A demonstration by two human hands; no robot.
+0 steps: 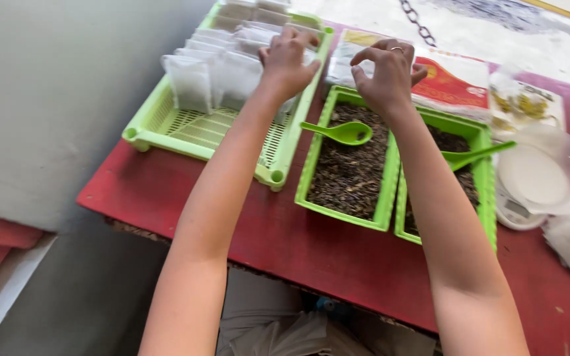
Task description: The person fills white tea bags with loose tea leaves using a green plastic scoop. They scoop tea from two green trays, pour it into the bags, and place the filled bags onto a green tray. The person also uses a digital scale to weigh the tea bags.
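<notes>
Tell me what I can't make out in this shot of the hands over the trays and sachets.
- Left hand, head view: its fingertips cover the white sachets it touches, so the grip is unclear.
- Right hand: fingers curl inward; whether it holds anything is hidden.
- Second green spoon: bowl partly behind the right forearm.
- Kitchen scale: display too small, under a clear bowl.
- Slotted tray: far end cut off by the top edge.

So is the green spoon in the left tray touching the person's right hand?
Apart. The head view shows the green spoon lying on the dark leaves, with open tray between it and the right hand.
</notes>
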